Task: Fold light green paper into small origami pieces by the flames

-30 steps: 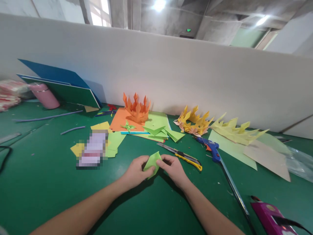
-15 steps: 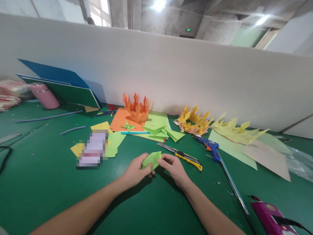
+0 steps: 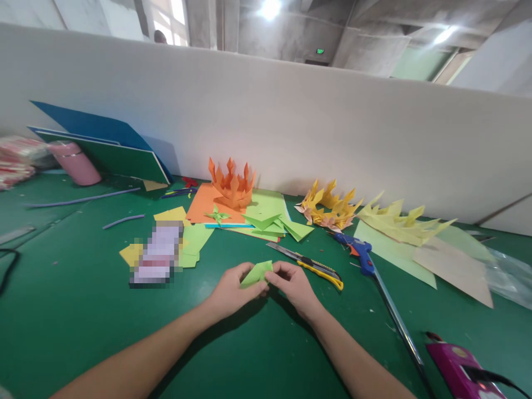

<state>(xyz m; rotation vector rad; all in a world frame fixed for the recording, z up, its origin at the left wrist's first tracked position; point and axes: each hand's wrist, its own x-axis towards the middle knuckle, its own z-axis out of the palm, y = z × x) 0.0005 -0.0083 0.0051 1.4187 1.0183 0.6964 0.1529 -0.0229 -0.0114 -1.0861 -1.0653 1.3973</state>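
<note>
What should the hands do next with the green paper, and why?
Probably press the crease flat on the table. The left hand and right hand both pinch the green paper, which is folded and tilts up between them.

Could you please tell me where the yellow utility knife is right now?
In the head view the yellow utility knife lies on the green table, just beyond the right hand holding the folded green paper, left of the blue glue gun.

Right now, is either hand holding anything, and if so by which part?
Both hold one folded light-green paper piece. The left hand pinches its left end, and the right hand pinches its right end.
</note>
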